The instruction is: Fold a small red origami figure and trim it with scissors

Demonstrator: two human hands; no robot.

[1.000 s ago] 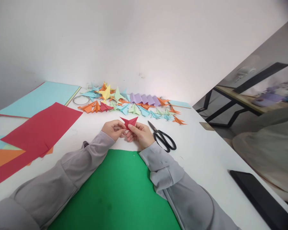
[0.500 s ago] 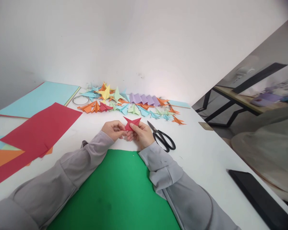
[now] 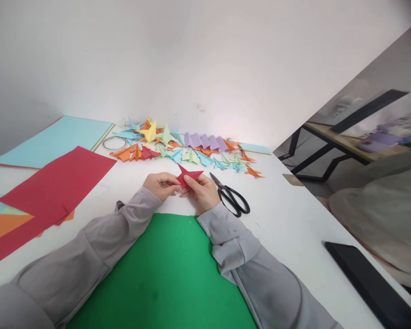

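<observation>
A small folded red paper piece point(image 3: 188, 175) with pointed tips sits between both my hands, just above the white table. My left hand point(image 3: 160, 185) pinches its left lower part with fingers closed. My right hand point(image 3: 202, 191) grips its right side, thumb on top. Both arms wear grey sleeves and rest over a green sheet point(image 3: 164, 274) at the table's near edge. Black scissors point(image 3: 231, 197) lie shut just right of my right hand.
A pile of folded paper shapes in several colours point(image 3: 185, 148) lies at the back by the wall, with a wire ring point(image 3: 115, 142) beside it. Red point(image 3: 55, 187), light blue point(image 3: 58, 139) and orange sheets lie at the left. A black flat object point(image 3: 366, 283) sits near the right edge.
The red folded piece has turned slightly and shifted right between my fingers; its tips point more up and right. Both hands stay in place.
</observation>
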